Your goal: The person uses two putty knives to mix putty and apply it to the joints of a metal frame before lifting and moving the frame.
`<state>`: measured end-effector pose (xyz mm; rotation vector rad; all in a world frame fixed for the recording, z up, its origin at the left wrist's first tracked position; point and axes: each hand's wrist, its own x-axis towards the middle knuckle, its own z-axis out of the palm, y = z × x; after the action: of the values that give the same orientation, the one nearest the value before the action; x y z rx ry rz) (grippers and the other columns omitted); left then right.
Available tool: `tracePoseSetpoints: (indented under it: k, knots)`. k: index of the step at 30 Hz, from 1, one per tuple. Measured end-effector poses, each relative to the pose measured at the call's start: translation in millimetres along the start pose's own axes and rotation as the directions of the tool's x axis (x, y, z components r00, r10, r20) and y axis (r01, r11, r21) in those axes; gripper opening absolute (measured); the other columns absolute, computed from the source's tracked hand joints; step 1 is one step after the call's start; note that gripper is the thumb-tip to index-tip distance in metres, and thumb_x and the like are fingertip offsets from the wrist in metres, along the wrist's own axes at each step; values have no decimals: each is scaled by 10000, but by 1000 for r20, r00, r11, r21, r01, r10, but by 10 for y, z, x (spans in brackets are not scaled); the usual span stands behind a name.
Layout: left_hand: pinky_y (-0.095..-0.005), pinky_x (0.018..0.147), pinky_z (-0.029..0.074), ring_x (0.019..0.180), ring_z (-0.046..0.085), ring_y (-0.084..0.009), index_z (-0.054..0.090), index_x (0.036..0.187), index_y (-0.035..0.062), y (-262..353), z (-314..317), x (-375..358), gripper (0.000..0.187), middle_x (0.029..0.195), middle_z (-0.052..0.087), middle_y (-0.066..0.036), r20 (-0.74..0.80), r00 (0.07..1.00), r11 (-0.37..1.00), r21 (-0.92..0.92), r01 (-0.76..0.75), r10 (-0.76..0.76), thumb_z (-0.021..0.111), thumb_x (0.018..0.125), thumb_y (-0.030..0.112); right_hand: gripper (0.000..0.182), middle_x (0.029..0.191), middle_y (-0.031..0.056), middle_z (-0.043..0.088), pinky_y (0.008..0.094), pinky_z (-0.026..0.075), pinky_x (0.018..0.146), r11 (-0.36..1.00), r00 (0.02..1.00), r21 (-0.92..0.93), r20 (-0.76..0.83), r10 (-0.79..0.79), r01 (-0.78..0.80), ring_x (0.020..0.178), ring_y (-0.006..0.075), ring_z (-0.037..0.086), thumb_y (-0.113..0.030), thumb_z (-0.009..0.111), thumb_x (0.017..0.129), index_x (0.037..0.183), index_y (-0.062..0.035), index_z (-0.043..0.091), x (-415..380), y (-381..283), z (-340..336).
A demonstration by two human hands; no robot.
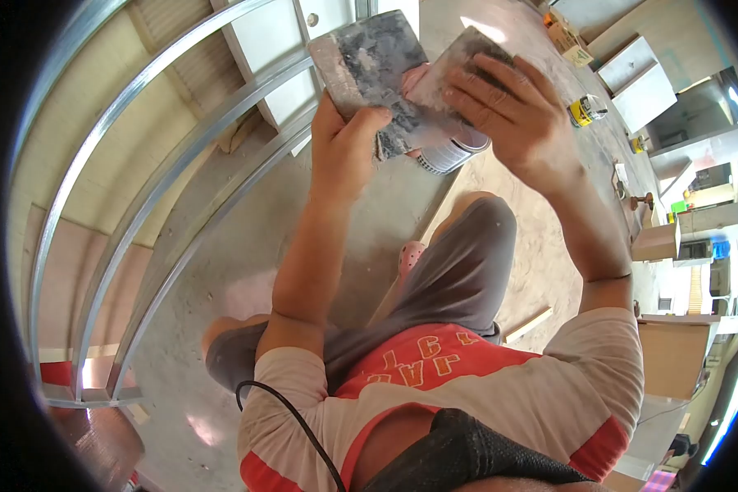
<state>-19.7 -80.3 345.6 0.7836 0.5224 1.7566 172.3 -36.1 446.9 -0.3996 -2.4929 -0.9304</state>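
My left hand [348,143] is closed on the lower edge of a flat square plate [369,70], its face smeared dark grey and light, with the thumb lying across the front. My right hand [512,111] grips a flat, greyish spreader blade [459,70], fingers spread over its upper face. The blade tilts toward the plate and overlaps its right edge in this view. Between the two shows a pinkish patch [414,80]. Partly hidden beneath them stands an open metal can [453,154] on the floor.
Curved metal rails [127,205] of a frame run along my left. My bent knee [488,221] is below the can, beside a light board [533,238] on the floor. A yellow-labelled can [582,111], cardboard boxes [570,41] and white panels [638,86] stand farther right.
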Motion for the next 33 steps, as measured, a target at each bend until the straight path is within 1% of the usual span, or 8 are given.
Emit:
tracePoseSetpoints:
  k: [7,10,14,22,25,28,31,33]
  knots:
    - [-418,484,513,867,622,-276,438,1184,-9,22,17,25,426,1066,589,-153,-8,997,981,-180,76,-78,473,760,17,362,1117,31,623,399,447,900,996,996,33,34,78,-80,1046,236,576,-30,624,677,1025,-121,660,-61,-118,-6]
    - [-421,508,542,828,630,-285,438,1154,-20,44,11,9,397,1040,585,-163,-9,994,961,-258,100,-106,477,760,8,413,1140,91,609,396,478,877,924,928,315,-227,296,-218,1022,288,590,60,598,664,1054,-70,643,-113,-43,178]
    - [-421,493,561,809,636,-293,424,1157,-13,-1,16,-16,401,1038,577,-168,12,991,936,-326,130,-133,473,759,5,466,1133,125,609,378,487,896,853,929,477,-174,326,-210,1050,324,582,108,575,663,1102,-46,615,-111,-371,305]
    - [-411,471,552,806,631,-296,380,1218,7,-42,-134,14,497,1041,567,-164,42,999,926,-377,-6,24,490,733,27,336,1136,129,612,350,513,829,939,960,239,189,206,-248,995,292,612,80,565,740,1059,-7,626,-340,-182,143]
    - [-417,486,580,819,631,-293,360,1224,-8,36,-74,44,502,1066,543,-175,-82,989,946,-291,-140,121,498,742,6,227,1041,144,645,328,520,771,232,626,746,300,719,-624,906,236,640,77,539,778,984,47,631,-520,-277,233]
    - [-354,716,534,917,571,-202,362,1229,-23,-43,-73,24,485,1110,511,-135,-169,952,958,-93,-272,254,504,765,-21,178,927,151,657,312,520,721,-628,386,731,679,625,-268,815,200,646,92,537,773,925,74,628,-469,-324,55]
    - [-275,892,381,987,481,-123,378,1228,-21,-147,-45,-29,455,1128,503,-92,-89,965,968,-15,-249,246,505,791,-30,223,853,141,658,311,531,681,-724,314,643,761,568,-250,748,207,646,125,568,705,908,56,630,-335,-413,97]
    - [-269,866,391,953,484,-112,381,1222,-27,-141,11,-79,428,1110,513,-85,-32,967,967,-25,-255,254,501,812,-21,228,833,125,659,313,536,665,-767,235,585,810,537,-264,731,202,648,118,578,702,915,54,627,-299,-432,123]
